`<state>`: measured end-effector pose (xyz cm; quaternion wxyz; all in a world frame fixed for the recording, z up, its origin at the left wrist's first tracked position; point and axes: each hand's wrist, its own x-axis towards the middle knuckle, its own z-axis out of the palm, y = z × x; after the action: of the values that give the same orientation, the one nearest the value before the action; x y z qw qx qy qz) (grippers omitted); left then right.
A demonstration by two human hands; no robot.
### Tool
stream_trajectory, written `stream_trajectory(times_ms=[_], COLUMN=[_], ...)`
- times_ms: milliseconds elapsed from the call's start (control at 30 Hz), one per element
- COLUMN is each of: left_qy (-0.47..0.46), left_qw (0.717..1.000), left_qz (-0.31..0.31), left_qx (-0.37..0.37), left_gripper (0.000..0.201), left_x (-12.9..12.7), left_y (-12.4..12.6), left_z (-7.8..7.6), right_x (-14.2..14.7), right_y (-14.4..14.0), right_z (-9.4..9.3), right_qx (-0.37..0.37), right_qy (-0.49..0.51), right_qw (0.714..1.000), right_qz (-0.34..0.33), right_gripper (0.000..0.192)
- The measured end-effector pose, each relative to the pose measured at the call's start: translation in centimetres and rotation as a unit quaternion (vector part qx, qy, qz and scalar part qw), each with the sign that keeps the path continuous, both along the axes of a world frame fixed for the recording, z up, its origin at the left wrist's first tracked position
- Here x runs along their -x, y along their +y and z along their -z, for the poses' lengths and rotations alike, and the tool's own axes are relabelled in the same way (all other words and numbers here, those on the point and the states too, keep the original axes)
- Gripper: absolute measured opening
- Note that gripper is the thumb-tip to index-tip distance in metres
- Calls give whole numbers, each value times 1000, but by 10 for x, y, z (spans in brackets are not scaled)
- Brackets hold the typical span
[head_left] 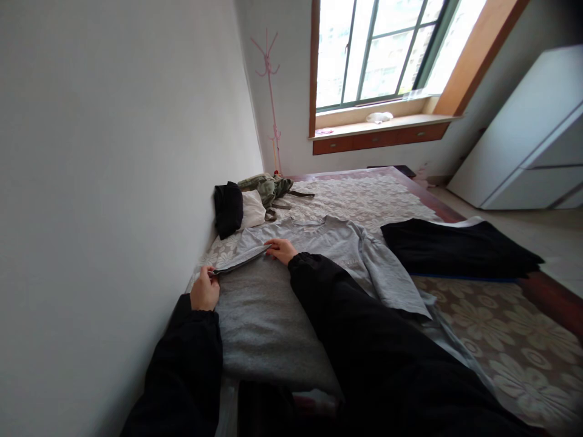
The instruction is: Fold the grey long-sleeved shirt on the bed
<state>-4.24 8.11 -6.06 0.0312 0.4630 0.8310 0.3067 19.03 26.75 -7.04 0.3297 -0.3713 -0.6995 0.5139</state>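
— What have you got hold of?
— My left hand [204, 293] pinches the cuff of the grey sweatshirt [291, 267]; my right hand [282, 249] presses flat, fingers open, on its sleeve at twelve o'clock.
— How far along?
— One sleeve is coming across; the other, at three o'clock, lies unfolded on the bed [501, 340].

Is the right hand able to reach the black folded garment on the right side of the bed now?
Probably yes. The right hand rests on the grey sweatshirt, and only flat sweatshirt fabric lies between it and the black folded garment. Nothing stands in the way, though it needs a sideways stretch.
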Motion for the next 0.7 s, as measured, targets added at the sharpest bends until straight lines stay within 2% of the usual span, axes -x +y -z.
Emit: stream_trajectory(times_ms=[167, 267, 367, 533, 700], left_qy=[4, 11, 1, -23, -35], left_qw=[1000, 999, 999, 999, 997], left_qz=[3, 31, 41, -13, -53], left_qx=[-27, -37, -32, -34, -48], left_gripper=[20, 19, 9, 14, 22], left_x=[2, -2, -2, 3, 6], left_y=[0, 0, 1, 2, 3], left_z=[3, 4, 4, 5, 9], right_x=[-2, -3, -5, -6, -4], right_y=[-1, -4, -10, -15, -15], right_z=[-1, -4, -8, -10, -5], right_qx=[-26, -54, -85, -116, -141], right_qy=[-9, -13, -14, -13, -6], right_qw=[999, 998, 994, 989, 983], right_qz=[-20, -42, -70, -89, -113], right_gripper=[27, 39, 53, 73, 79])
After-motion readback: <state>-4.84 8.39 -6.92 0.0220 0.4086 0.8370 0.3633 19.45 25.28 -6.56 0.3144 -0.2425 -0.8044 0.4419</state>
